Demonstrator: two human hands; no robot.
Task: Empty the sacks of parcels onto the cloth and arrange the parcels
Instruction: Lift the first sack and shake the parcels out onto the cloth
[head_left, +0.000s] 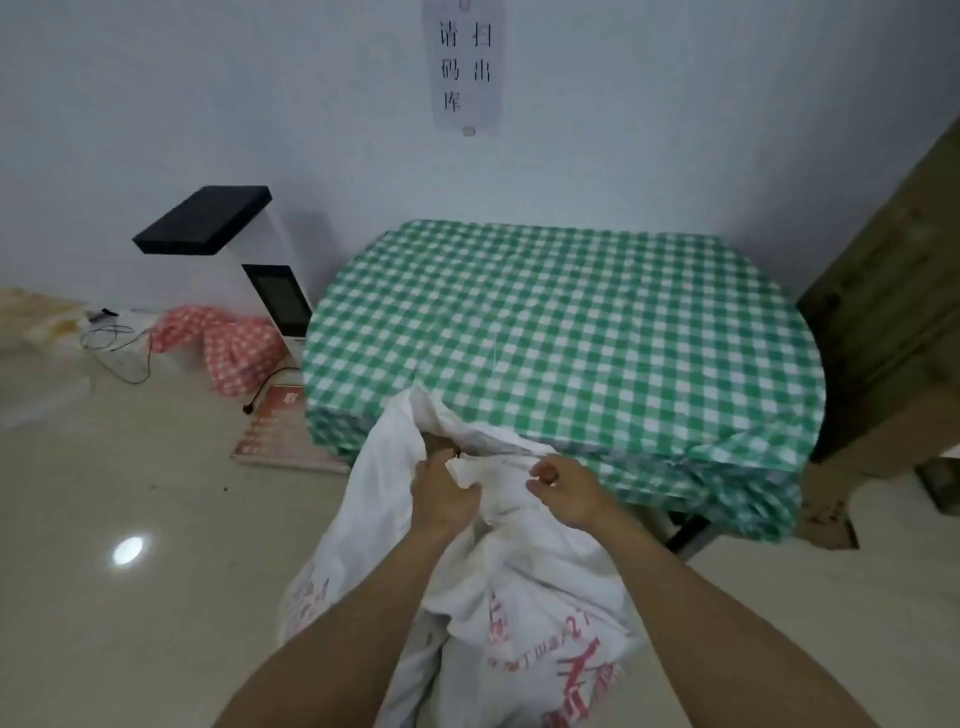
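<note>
A white woven sack (524, 587) with red print stands on the floor against the front edge of a table covered by a green-and-white checked cloth (561, 332). My left hand (441, 493) grips the sack's mouth on the left side. My right hand (569, 491) pinches the bunched fabric at the mouth on the right side. The sack's mouth gapes a little towards the table; something brownish shows inside, too dark to identify. No parcels lie on the cloth.
A white scanner stand with a black top (228, 249) stands left of the table. Near it lie a red-and-white checked bundle (228, 348), cables (114, 338) and a red printed board (275, 421). A large brown cardboard box (893, 322) stands at the right. A paper sign (465, 67) hangs on the wall.
</note>
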